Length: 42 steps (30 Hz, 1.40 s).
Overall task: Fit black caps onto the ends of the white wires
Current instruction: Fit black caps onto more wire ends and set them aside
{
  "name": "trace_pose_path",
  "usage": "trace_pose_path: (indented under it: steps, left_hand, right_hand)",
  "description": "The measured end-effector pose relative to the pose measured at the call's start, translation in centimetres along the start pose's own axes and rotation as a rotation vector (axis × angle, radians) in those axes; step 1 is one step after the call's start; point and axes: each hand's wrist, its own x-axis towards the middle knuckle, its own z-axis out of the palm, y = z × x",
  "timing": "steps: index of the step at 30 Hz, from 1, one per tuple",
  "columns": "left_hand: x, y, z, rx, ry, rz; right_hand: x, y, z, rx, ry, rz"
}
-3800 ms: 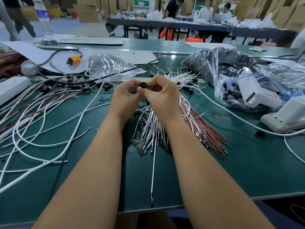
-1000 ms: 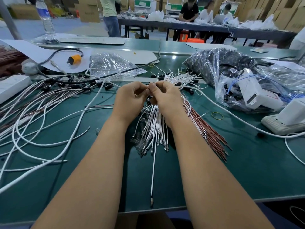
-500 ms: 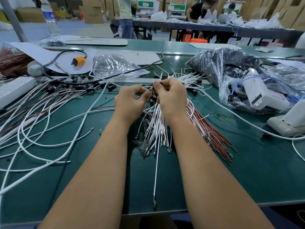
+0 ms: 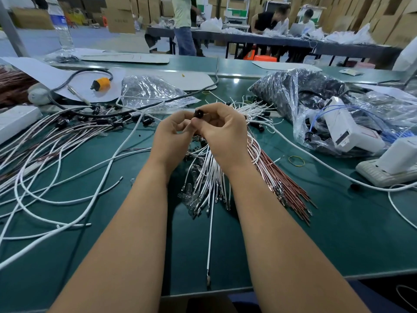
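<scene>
Fingers of both hands are curled in at the centre of the frame, pinching one black cap between them. The right hand grips it from the right with thumb and forefinger, while the left hand meets it from the left, its fingertips closed narrow. Whether a wire end is already in the cap cannot be told, since the fingers hide it. Holding the cap raised above the table, close to the eyes, probably makes lining up a thin wire easier.

The green table fills the lower frame. Across its left side sprawl finished wires with dark caps on their far ends, likely pushed aside as done work. Directly under the hands lies the bundle of white wires, fanned toward the near edge so single ones can be drawn out. Beside it, lower right of centre, sit the brown wires. At upper right a clear bag of black parts lies within reach, seemingly the cap supply.
</scene>
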Motion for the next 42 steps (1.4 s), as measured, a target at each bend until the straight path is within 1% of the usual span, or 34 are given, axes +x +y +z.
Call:
trace_pose_path:
  steps: [5,10,17,22,25,29,31,33,36,42]
  left_hand:
    - [0.09,-0.33,0.11,-0.046,-0.060,0.034]
    - [0.19,-0.31,0.00,-0.045,-0.062,0.028]
    - [0.17,-0.18,-0.16,-0.021,0.028,-0.002]
    - [0.32,-0.07,-0.60,0.005,0.105,0.042]
    - [0.30,0.03,-0.50,0.019,0.089,0.054]
    - [0.31,-0.01,-0.40,0.017,0.060,0.007]
    - [0.44,-0.11,-0.50,0.052,0.077,-0.034]
    - [0.56,-0.22,-0.51,0.081,0.057,-0.056]
    - [0.53,-0.23,-0.28,0.100,0.020,-0.057]
    - [0.49,-0.17,-0.12,0.132,0.015,-0.061]
  right_hand:
    - [-0.24,0.03,0.17,-0.022,0.006,-0.037]
    - [-0.26,-0.12,0.14,-0.043,0.014,-0.042]
    - [-0.06,-0.32,-0.02,-0.077,0.050,0.006]
    - [0.06,-0.25,-0.29,-0.111,0.064,-0.009]
    - [0.04,-0.26,-0.21,-0.129,0.065,0.001]
    - [0.14,-0.26,-0.29,-0.067,0.074,0.065]
    - [0.26,-0.17,-0.41,-0.025,0.072,0.124]
    - [0.25,-0.05,-0.45,0.025,0.053,0.185]
    - [0.07,0.05,-0.31,0.126,0.003,0.263]
    - [0.05,0.12,-0.34,0.173,-0.007,0.332]
